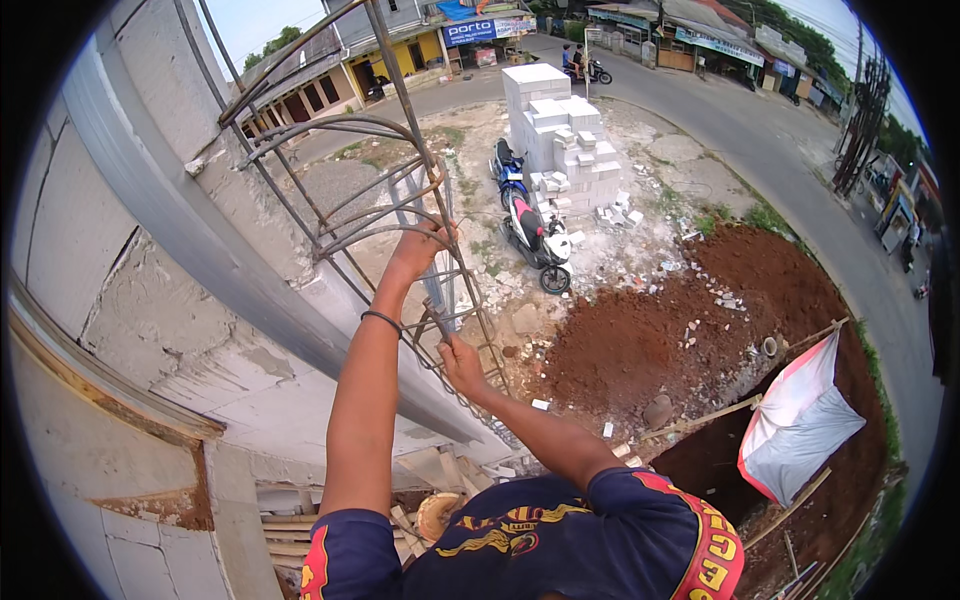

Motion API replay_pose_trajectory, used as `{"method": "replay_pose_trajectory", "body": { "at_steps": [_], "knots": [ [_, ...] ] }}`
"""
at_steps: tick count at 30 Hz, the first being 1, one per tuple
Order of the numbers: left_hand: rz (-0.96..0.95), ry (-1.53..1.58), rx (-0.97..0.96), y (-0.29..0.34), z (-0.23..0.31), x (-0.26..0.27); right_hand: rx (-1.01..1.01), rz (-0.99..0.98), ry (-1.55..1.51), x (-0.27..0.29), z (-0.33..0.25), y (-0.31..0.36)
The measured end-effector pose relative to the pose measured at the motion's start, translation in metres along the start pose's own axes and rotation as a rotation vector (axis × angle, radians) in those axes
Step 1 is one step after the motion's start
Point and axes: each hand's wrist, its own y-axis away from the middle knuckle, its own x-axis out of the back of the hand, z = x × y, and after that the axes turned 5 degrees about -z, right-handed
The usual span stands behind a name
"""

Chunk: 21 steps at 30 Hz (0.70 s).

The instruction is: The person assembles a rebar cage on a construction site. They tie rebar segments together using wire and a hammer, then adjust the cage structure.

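A tall cage of rusty steel rebar, with long bars and bent stirrups, stands upright in front of me along the block wall. My left hand is closed around it, beside one of the stirrups. Lower down, my right hand is wrapped round a short dark metal bar or tool handle, whose end lies against the cage. Its exact kind I cannot make out. Grey metal channel strips show behind the bars. The cage's lower part narrows away below my right hand.
A grey metal channel runs along the block wall at left. Far below are stacked pale blocks, two parked motorbikes, reddish soil heaps and a pit with a white tarp. Wood pieces lie beneath me.
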Motion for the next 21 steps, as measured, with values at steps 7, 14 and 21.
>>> {"method": "replay_pose_trajectory", "body": {
  "at_steps": [7,14,21],
  "knots": [
    [0.030,0.153,0.017,0.005,0.004,-0.006,0.217,0.150,-0.094,0.043,-0.068,0.004],
    [0.090,0.233,-0.061,0.004,-0.010,-0.014,0.194,-0.123,-0.808,0.128,-0.101,-0.001],
    [0.080,0.279,-0.069,0.004,-0.016,-0.016,0.155,-0.121,-0.995,0.138,-0.082,-0.020]
  ]
}}
